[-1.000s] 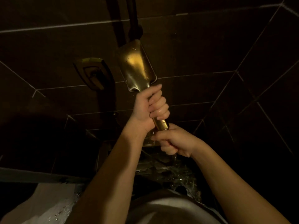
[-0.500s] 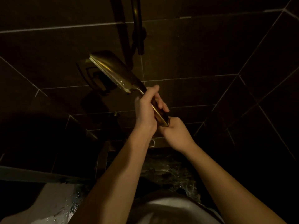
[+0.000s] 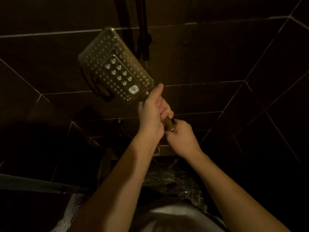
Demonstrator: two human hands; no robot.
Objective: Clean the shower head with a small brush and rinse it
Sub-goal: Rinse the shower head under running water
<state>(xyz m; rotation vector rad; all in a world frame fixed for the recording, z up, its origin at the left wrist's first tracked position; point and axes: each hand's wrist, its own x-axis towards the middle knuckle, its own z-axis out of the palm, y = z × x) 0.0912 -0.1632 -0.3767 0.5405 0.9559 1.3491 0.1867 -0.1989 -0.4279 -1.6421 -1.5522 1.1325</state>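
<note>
A gold, rectangular hand-held shower head [image 3: 115,66] is held up in front of the dark tiled wall, its nozzle face turned toward me. Rows of small nozzles, a dark centre panel with larger jets and a white button show on it. My left hand [image 3: 153,113] grips the upper part of its handle just below the head. My right hand [image 3: 181,138] grips the bottom end of the handle, where the gold collar [image 3: 170,125] shows. No brush is visible.
A dark vertical shower rail with a holder [image 3: 143,39] runs up the wall behind the head. Dark brown wall tiles [image 3: 225,56] surround the scene. Wet floor [image 3: 168,178] glistens below my arms. A pale wet surface [image 3: 66,215] lies at the lower left.
The shower head has been rotated in my hands: from its shiny back facing me, through an edge-on position tilted left, to its nozzle face now toward me. Both hands kept their grip.
</note>
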